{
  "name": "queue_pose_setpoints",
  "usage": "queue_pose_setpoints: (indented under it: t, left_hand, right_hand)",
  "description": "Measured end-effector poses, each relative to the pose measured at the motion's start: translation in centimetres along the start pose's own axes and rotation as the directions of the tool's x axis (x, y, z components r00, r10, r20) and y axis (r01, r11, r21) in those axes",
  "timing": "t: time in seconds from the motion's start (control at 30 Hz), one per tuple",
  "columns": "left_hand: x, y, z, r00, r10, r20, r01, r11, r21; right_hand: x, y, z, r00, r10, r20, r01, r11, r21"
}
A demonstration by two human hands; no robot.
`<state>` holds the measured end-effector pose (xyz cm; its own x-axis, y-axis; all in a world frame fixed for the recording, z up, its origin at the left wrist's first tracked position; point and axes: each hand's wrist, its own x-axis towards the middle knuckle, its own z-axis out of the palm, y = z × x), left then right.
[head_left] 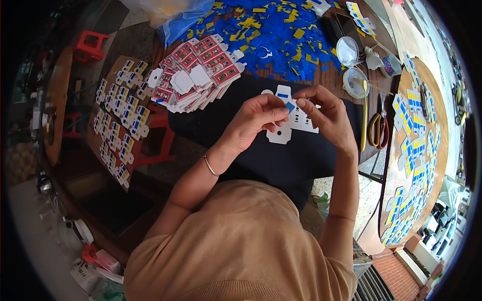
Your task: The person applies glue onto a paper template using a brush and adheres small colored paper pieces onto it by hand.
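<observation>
A white die-cut card (278, 134), unfolded with tabs and small printed marks, lies on the dark cloth over my lap. A blue strip is on its upper flap. My left hand (251, 118) is over the card's left side, with thumb and index finger pinching a small blue piece (290, 107). My right hand (329, 115) is closed over the card's upper right, thumb and index finger bent together close to the blue piece. Whatever those right fingertips hold, if anything, is too small to make out.
Loose blue and yellow pieces (281, 50) cover the table's far side. Red-and-white printed cards (201, 70) are stacked at left. Plastic tubs (355, 80), a yellow stick (363, 120) and scissors (378, 125) are at right. Boards with blue-and-yellow cards (409, 150) stand on both sides.
</observation>
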<state>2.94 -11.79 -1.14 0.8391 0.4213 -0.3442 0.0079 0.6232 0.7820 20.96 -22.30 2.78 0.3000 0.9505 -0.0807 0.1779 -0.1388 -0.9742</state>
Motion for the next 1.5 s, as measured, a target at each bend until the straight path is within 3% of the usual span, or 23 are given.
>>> queue_pose_setpoints:
  t: [0.1, 0.23, 0.27, 0.33, 0.4, 0.43, 0.57, 0.73, 0.87, 1.5]
  left_hand:
    - [0.2, -0.3, 0.5, 0.996, 0.084, -0.035, -0.079, 0.989, 0.121]
    - [0.9, -1.3, 0.8, 0.989, 0.145, -0.010, -0.142, 0.977, 0.156]
    - [0.8, -1.3, 1.3, 0.972, 0.231, -0.040, -0.211, 0.935, 0.286]
    - [0.6, -1.3, 2.3, 0.912, 0.405, -0.061, -0.313, 0.785, 0.534]
    - [1.1, -2.0, 1.3, 0.725, 0.669, 0.164, -0.492, 0.337, 0.803]
    - [1.3, -2.3, 0.9, 0.608, 0.729, 0.315, -0.517, 0.062, 0.854]
    - [1.1, -2.5, 1.1, 0.601, 0.679, 0.422, -0.497, -0.097, 0.862]
    - [1.6, -3.0, 0.9, 0.599, 0.652, 0.465, -0.467, -0.187, 0.864]
    - [1.7, -3.1, 0.9, 0.600, 0.647, 0.470, -0.451, -0.211, 0.867]
    - [1.9, -3.1, 1.3, 0.630, 0.639, 0.441, -0.404, -0.215, 0.889]
  right_hand:
    - [-0.1, 0.5, -0.6, 0.996, -0.085, 0.038, 0.090, 0.987, -0.135]
    - [-0.1, 1.0, -1.2, 0.999, -0.009, 0.052, 0.016, 0.989, -0.147]
    - [-0.1, 1.0, -1.5, 0.998, 0.021, 0.057, -0.014, 0.993, -0.119]
    - [0.3, 2.0, -2.1, 0.999, 0.020, 0.044, -0.018, 0.999, -0.042]
    - [1.3, 3.2, -3.3, 0.999, -0.014, 0.035, 0.014, 1.000, 0.005]
    - [1.8, 3.4, -3.8, 0.996, 0.016, 0.087, -0.011, 0.998, -0.056]
    - [3.8, 3.4, -4.8, 0.965, 0.123, 0.233, -0.072, 0.974, -0.215]
    - [5.2, 4.4, -4.7, 0.932, 0.114, 0.344, -0.016, 0.961, -0.276]
    - [5.2, 4.1, -4.6, 0.931, 0.133, 0.341, -0.023, 0.951, -0.309]
    - [5.2, 4.7, -4.4, 0.931, 0.118, 0.346, 0.007, 0.941, -0.339]
